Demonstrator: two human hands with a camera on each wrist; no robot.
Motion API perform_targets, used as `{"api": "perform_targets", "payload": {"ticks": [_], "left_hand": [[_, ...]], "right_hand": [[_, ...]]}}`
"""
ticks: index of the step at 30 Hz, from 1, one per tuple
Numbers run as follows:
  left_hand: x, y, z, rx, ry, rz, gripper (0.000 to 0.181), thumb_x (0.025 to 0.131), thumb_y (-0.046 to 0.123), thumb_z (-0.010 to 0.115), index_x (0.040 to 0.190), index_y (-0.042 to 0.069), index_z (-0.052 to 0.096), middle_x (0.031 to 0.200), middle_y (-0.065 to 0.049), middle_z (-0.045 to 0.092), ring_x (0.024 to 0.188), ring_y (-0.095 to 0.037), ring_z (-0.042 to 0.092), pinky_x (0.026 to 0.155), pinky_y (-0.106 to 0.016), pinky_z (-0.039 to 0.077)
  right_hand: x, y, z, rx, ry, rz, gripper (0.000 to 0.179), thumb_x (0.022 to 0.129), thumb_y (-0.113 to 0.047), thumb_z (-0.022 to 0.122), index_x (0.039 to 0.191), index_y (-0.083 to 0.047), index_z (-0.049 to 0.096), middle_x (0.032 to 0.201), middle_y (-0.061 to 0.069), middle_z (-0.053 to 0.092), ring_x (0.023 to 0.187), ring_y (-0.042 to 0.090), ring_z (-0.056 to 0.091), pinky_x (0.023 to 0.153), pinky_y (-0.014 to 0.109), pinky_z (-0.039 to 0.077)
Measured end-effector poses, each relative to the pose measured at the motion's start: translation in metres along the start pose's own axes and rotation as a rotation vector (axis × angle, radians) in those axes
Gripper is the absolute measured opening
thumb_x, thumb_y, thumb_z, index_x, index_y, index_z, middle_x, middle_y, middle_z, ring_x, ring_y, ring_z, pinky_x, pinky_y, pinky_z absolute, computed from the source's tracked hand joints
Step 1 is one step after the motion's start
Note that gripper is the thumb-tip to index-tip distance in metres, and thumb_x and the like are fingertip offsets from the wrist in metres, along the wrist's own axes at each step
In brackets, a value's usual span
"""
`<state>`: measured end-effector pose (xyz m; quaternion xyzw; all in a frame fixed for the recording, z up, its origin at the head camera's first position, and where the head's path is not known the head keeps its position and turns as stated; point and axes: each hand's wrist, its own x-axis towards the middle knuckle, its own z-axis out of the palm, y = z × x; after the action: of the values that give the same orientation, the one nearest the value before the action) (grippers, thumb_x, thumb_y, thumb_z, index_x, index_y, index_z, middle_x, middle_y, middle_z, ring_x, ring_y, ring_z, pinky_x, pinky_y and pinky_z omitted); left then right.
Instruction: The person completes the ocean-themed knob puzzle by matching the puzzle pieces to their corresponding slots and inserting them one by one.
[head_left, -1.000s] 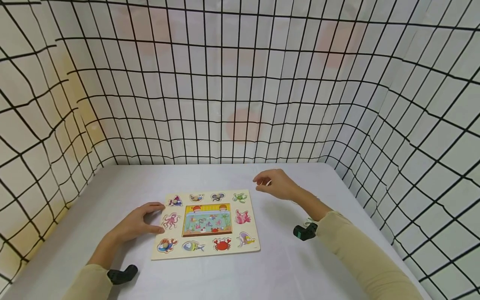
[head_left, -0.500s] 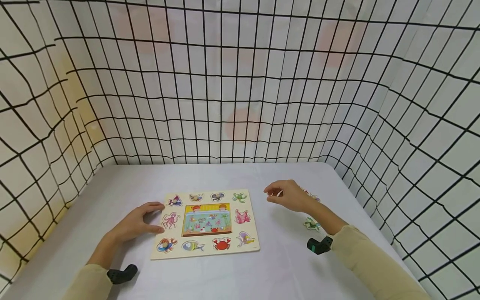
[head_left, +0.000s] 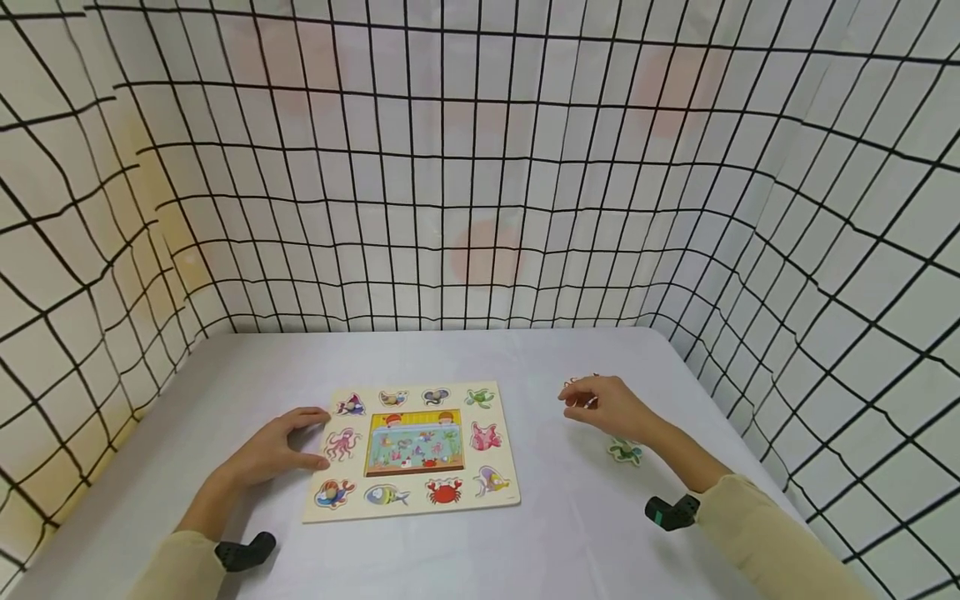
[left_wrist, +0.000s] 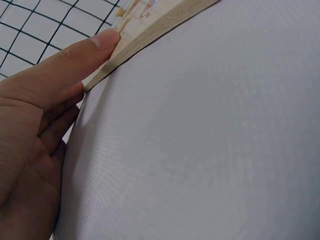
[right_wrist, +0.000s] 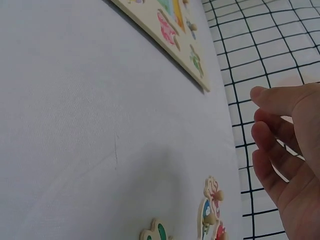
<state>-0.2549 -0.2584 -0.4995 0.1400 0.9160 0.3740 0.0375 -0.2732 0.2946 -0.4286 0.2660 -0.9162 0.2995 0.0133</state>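
Observation:
A wooden sea-animal puzzle board (head_left: 416, 502) lies on the white table. My left hand (head_left: 273, 450) rests at its left edge, thumb and fingers spread; in the left wrist view the thumb (left_wrist: 106, 40) touches the board's edge. My right hand (head_left: 611, 407) hovers right of the board, fingers loosely bent, holding nothing. Below it lies a green turtle puzzle piece (head_left: 624, 451). More knobbed pieces, among them a pink one (right_wrist: 212, 187) and a blue one (right_wrist: 205, 214), lie close together, mostly hidden behind the right hand in the head view.
Black grid netting (head_left: 480, 200) over white cloth walls in the table (head_left: 450, 554) at the back and both sides. Knobs stand on several of the board's animals, such as the hermit crab (head_left: 333, 493). A black wrist camera (head_left: 671, 512) sits by the right sleeve.
My right hand has moved right and toward me, away from the board. The turtle piece, hidden at first, has come into view. The left hand and board have stayed in place.

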Motion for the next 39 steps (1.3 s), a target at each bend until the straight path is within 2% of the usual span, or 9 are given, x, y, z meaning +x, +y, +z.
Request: {"api": "perform_targets", "payload": {"ticks": [7,11,23,30,39], "left_hand": [[0.0,0.0,-0.001,-0.011,0.0,0.016,0.083,0.075,0.037,0.094,0.141,-0.001,0.06,0.151,-0.028,0.046,0.143,-0.052,0.032,0.113,-0.071,0.026],[-0.001,-0.001,-0.001,-0.013,-0.004,0.012,0.083,0.075,0.037,0.094,0.141,-0.001,0.06,0.151,-0.028,0.045,0.143,-0.052,0.032,0.113,-0.071,0.026],[-0.001,-0.001,0.001,-0.002,0.0,0.007,0.084,0.075,0.039,0.093,0.141,-0.001,0.059,0.151,-0.027,0.046,0.143,-0.052,0.033,0.113,-0.071,0.027],[0.0,-0.001,-0.002,-0.007,0.01,0.001,0.084,0.074,0.037,0.094,0.141,-0.001,0.059,0.152,-0.028,0.045,0.143,-0.052,0.032,0.113,-0.071,0.027],[-0.001,0.001,0.0,-0.023,0.007,-0.007,0.084,0.074,0.038,0.094,0.141,-0.001,0.06,0.152,-0.028,0.045,0.144,-0.052,0.032,0.113,-0.07,0.026]], "right_hand": [[-0.01,0.003,-0.001,-0.015,0.001,-0.021,0.021,0.093,-0.012,0.079,0.113,-0.005,0.075,0.098,-0.008,0.069,0.089,0.012,0.063,0.078,0.028,0.059],[-0.018,0.008,-0.003,-0.014,-0.008,0.007,0.021,0.094,-0.012,0.078,0.113,-0.003,0.075,0.098,-0.008,0.07,0.089,0.013,0.063,0.079,0.028,0.058],[-0.054,0.047,-0.008,-0.03,-0.016,0.105,0.021,0.095,-0.014,0.076,0.113,-0.004,0.075,0.095,-0.009,0.068,0.088,0.012,0.062,0.079,0.028,0.057],[-0.063,0.063,-0.009,-0.011,-0.027,0.115,0.016,0.095,-0.011,0.075,0.109,-0.005,0.077,0.096,-0.007,0.069,0.085,0.011,0.061,0.074,0.028,0.056],[-0.074,0.079,-0.003,0.018,-0.076,0.12,0.011,0.092,-0.006,0.077,0.102,-0.011,0.078,0.102,-0.002,0.068,0.091,0.011,0.063,0.077,0.025,0.058]]}}
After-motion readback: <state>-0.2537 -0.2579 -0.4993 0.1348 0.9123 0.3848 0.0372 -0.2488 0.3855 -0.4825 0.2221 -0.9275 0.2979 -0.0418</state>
